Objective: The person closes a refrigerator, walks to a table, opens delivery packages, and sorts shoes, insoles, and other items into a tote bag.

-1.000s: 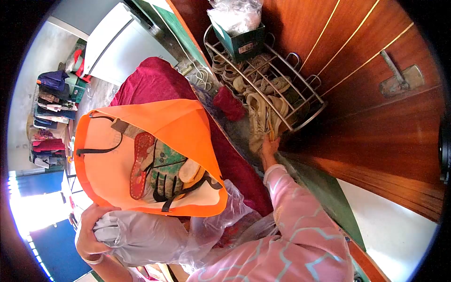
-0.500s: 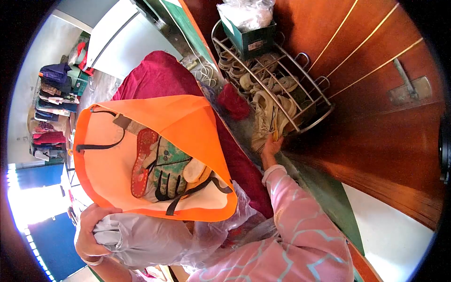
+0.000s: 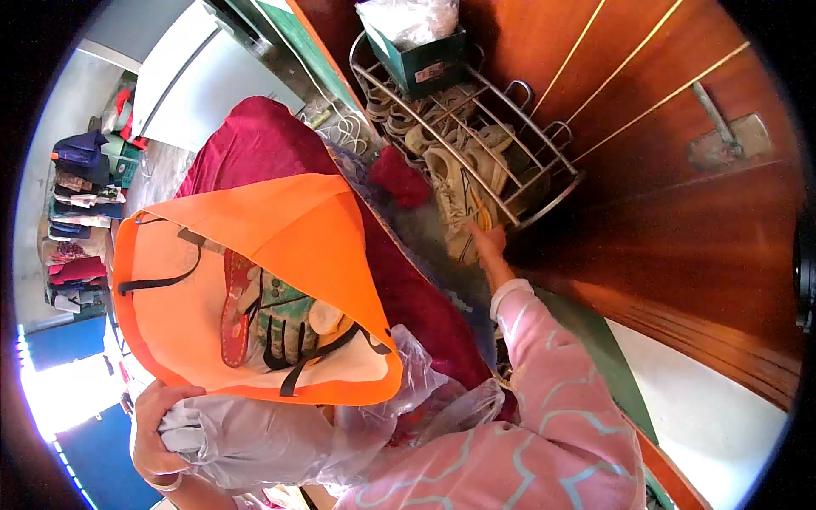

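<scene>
Out at the shoe rack, my right hand [image 3: 486, 244] is closed on the near end of a worn beige sneaker [image 3: 455, 191]. More of the sneaker reaches up against the rack's bars. My left hand [image 3: 157, 429], at the lower left, curls around the end of a grey plastic-looking bundle [image 3: 255, 433], its upper fingers by the rim of an orange bag [image 3: 319, 225]. The bag gapes, showing a red perforated piece [image 3: 235, 310], a green and black glove [image 3: 285, 319] and a pale rounded item [image 3: 325, 317]. Black straps hang inside it.
The metal shoe rack [image 3: 544, 204] holds several shoes and a dark green box [image 3: 425, 72] topped with clear plastic. A brown wooden door [image 3: 646, 229] stands at right. Dark red cloth [image 3: 255, 140] lies behind the bag; a red crumpled item [image 3: 399, 178] is beside the rack.
The whole view has shifted, so the bag and rack sit farther left. My right hand stays on the sneaker, whose near end now points a little differently. The left hand keeps its hold.
</scene>
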Available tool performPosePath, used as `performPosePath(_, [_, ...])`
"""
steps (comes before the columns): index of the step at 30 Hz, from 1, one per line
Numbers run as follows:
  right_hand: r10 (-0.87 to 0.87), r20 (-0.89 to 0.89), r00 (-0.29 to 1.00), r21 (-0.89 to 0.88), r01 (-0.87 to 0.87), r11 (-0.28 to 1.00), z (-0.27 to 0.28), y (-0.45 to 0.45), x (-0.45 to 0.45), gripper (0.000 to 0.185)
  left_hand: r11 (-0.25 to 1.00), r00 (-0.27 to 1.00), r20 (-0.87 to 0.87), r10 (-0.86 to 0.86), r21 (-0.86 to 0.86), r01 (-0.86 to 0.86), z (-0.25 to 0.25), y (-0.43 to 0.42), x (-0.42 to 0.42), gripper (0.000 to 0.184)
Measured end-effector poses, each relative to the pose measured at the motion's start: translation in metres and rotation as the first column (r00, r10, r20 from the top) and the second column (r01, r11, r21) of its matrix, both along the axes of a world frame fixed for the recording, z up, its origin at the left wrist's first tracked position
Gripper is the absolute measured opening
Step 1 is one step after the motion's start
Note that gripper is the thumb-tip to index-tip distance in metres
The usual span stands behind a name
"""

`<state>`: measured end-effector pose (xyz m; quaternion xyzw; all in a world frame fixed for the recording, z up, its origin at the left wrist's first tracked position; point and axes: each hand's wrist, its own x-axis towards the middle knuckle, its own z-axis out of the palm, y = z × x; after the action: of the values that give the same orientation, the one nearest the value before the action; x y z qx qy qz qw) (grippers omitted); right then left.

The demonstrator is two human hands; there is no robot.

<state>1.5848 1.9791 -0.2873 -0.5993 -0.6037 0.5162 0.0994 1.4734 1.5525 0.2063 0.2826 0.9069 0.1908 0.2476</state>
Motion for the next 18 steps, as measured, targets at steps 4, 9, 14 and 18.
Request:
performPosePath(4, [0.059, 0.101, 0.993, 0.074, -0.067, 0.995, 0.025, -0.039, 0.02, 0.064, 0.992, 1.0, -0.026, -0.012, 0.126, 0.015, -0.006, 0.003, 0.001, 0.073])
performPosePath(9, [0.057, -0.178, 0.982, -0.239, -0.099, 0.966, 0.038, -0.049, 0.042, 0.058, 0.993, 0.998, -0.009, -0.058, 0.101, 0.059, -0.004, 0.003, -0.001, 0.075])
performPosePath(14, [-0.123, -0.614, 0.78, -0.462, -0.229, 0.857, 0.078, -0.07, 0.069, 0.05, 0.986, 0.999, -0.028, -0.025, 0.164, 0.029, -0.012, -0.014, -0.002, 0.076])
performPosePath(18, [-0.132, -0.658, 0.741, -0.506, -0.306, 0.806, 0.087, -0.064, 0.08, 0.043, 0.988, 1.0, -0.014, -0.008, 0.152, 0.01, -0.007, -0.008, 0.001, 0.077])
